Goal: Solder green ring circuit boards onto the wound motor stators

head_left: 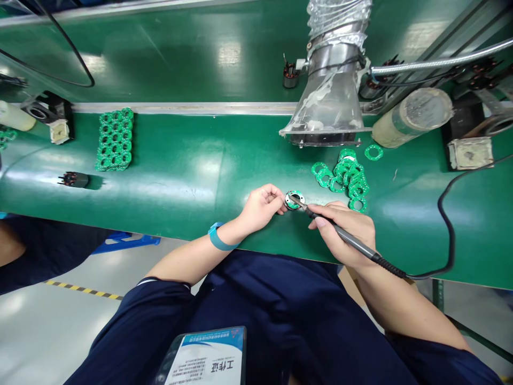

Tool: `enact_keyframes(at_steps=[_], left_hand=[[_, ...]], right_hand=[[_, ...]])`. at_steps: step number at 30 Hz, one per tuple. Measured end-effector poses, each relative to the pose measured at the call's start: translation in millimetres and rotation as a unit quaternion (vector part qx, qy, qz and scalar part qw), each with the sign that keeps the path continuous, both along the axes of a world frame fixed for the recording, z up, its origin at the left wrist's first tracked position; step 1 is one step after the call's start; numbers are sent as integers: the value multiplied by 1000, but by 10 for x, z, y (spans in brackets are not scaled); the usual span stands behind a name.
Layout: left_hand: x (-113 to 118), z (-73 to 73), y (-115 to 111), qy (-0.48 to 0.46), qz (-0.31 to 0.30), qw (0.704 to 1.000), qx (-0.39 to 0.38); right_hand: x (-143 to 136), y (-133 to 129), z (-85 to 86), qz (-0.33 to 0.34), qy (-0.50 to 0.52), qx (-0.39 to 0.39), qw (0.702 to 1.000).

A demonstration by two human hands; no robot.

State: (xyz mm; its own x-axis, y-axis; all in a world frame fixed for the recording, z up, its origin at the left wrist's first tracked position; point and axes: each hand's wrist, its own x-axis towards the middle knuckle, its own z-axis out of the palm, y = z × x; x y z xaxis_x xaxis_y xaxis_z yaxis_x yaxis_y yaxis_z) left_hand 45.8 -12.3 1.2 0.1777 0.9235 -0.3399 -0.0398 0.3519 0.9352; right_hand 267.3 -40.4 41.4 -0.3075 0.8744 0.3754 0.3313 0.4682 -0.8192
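Note:
My right hand (347, 230) is wrapped round the grey handle of a soldering iron (352, 239), whose cable runs off to the right. The iron's tip reaches over a round part with a green ring board (295, 199). My left hand (264, 206) pinches the left edge of that part between thumb and fingers. A loose pile of green ring boards (349, 174) lies just beyond my right hand. One more green ring (374, 152) lies apart from the pile.
A clear fume hood (332, 101) hangs over the bench beyond my hands. A cylinder (412, 117) and an iron stand (471, 152) are at right. Stacked green boards (115, 139) and a motor part (74, 179) lie at left. Another person's arm (12, 243) shows at far left.

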Motion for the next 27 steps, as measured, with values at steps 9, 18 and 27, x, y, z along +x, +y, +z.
enact_keyframes(at_steps=[9,18,27], left_hand=[[4,-2,8,-3,-4,1000,1],[-15,1,21,2,-16,1000,-3],[-32,38,48,-3,-29,999,-19]], right_hand=[[-3,1,-8,0,-2,3,1000],[94,130,-23,12,-41,15,999],[-8,412,-282,125,-139,32,982]])
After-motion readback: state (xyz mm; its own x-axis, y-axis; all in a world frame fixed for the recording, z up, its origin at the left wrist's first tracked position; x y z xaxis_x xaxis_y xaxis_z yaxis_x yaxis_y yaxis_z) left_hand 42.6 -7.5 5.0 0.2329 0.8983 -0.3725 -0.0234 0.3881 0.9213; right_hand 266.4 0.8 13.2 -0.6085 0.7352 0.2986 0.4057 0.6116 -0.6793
